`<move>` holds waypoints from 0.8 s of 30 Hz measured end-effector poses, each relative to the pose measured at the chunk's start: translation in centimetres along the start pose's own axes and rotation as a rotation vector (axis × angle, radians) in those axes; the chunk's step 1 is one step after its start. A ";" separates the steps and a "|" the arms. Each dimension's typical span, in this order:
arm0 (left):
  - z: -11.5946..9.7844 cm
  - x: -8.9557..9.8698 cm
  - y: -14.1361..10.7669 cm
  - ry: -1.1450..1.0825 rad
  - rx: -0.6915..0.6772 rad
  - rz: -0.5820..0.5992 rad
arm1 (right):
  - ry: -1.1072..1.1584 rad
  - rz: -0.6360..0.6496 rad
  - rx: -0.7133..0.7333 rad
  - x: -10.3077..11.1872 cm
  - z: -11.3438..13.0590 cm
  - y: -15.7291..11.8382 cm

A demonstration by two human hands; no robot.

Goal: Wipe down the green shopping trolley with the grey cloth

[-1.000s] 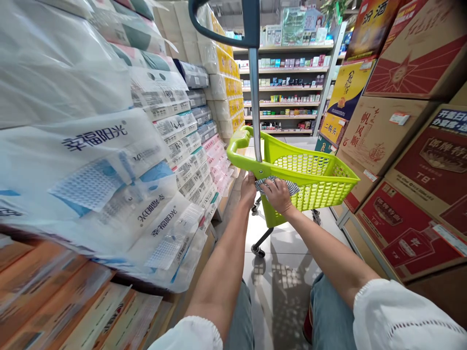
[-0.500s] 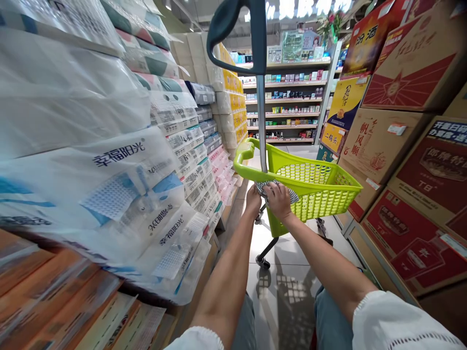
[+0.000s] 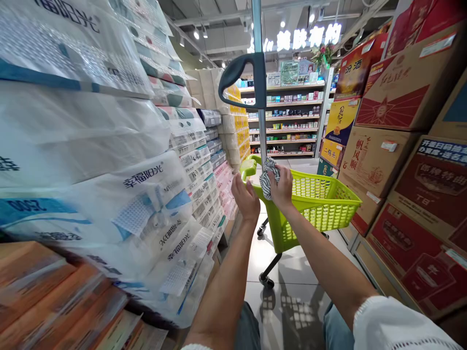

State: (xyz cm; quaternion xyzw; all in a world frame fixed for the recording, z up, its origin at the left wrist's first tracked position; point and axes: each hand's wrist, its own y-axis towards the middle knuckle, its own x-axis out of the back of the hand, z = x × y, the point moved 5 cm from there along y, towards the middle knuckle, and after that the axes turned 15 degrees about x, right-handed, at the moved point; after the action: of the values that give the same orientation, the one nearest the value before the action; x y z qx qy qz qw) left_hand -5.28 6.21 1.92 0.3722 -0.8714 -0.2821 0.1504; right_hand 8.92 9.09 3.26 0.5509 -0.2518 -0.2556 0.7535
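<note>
Head camera view, a shop aisle: a person's right hand (image 3: 282, 187) closes its fingers around a crumpled grey-and-white striped cloth (image 3: 268, 181), held against the near rim of a lime-green plastic shopping basket (image 3: 277, 233), close to its left corner and beside an upright silver metal pole (image 3: 262, 141). The left hand (image 3: 247, 199) is at that same corner, its fingers bent and slightly parted; whether they grip the rim cannot be told. A dark grey loop handle (image 3: 260, 80) is fixed to the pole above the basket, which stands on dark legs with black casters (image 3: 267, 281) on a pale tiled floor (image 3: 297, 270) crossed by its latticed shadow. White plastic-wrapped packs (image 3: 109, 131) are piled along the aisle's left edge, above orange packages (image 3: 80, 296) in the lower left corner. Red and tan cardboard cartons (image 3: 383, 165) line the right edge. At the far end, shelves of small boxes and bottles (image 3: 286, 117) stand below a glowing white sign (image 3: 310, 37), with a bouquet (image 3: 323, 54) near their upper right corner.
</note>
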 end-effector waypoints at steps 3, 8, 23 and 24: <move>-1.3 -2.8 1.8 0.097 -0.036 0.255 | 0.129 0.072 -0.116 -1.5 -0.7 1.1; -0.4 -4.7 3.5 0.118 -0.032 0.392 | 0.261 0.273 -0.127 -2.5 -2.0 -0.5; -0.3 -5.1 5.5 0.059 -0.070 0.702 | 0.457 0.136 -0.211 -1.1 -0.3 10.8; -0.2 -5.2 5.5 0.045 -0.051 0.709 | 0.474 0.141 -0.211 -1.2 -0.2 11.3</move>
State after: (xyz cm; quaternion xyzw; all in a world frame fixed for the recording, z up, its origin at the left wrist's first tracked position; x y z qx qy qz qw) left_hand -4.79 13.11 5.13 0.0487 -0.9355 -0.2257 0.2675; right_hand 9.40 13.01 13.90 0.4951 -0.0779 -0.0912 0.8605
